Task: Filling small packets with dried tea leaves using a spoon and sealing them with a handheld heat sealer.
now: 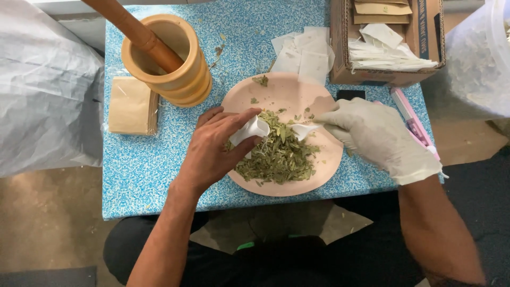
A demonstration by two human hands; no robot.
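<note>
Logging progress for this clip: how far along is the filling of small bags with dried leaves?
Done: no filled bags are identifiable. In hand: the left hand holds a small white bag over the leaf pile on the pink plate; the gloved right hand holds a white spoon. Left: most leaves, plus empty bags beside the cardboard box.

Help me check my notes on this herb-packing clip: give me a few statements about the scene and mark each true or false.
1. The right hand wears a white glove. True.
2. The left hand is gloved too. False: it is bare, with a small white bag in its grip.
3. The dried green leaves lie on a pink plate. True.
4. The wooden mortar stands empty. False: a wooden pestle leans in it.
5. The cardboard box sits at the table's far right. True.
</note>
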